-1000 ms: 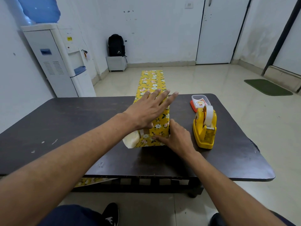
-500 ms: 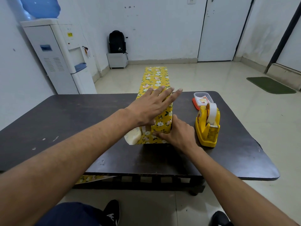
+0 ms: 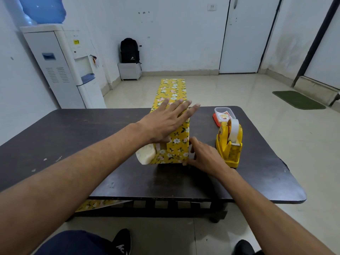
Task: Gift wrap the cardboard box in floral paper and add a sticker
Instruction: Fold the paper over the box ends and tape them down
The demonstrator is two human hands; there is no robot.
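A long box wrapped in yellow floral paper [image 3: 172, 92] lies lengthwise on the dark table [image 3: 82, 137], its near end facing me. My left hand [image 3: 165, 122] lies flat with straight fingers on the top of the box near that end. My right hand [image 3: 203, 156] presses a strip of clear tape against the lower right corner of the near end. A loose flap of paper, white side out [image 3: 146, 156], sticks out at the lower left of that end. A small clear tub with stickers [image 3: 223, 114] sits on an orange lid at the far right.
A yellow tape dispenser [image 3: 230, 142] stands right of the box, close to my right hand. A spare piece of floral paper [image 3: 95, 204] lies under the table's near edge. A water dispenser [image 3: 60, 65], a black backpack [image 3: 129, 50] and a green mat [image 3: 298, 99] are beyond.
My right hand slid from the lower front of the near end to its right corner, fingers now on the tape strip. The left hand stays flat on top.
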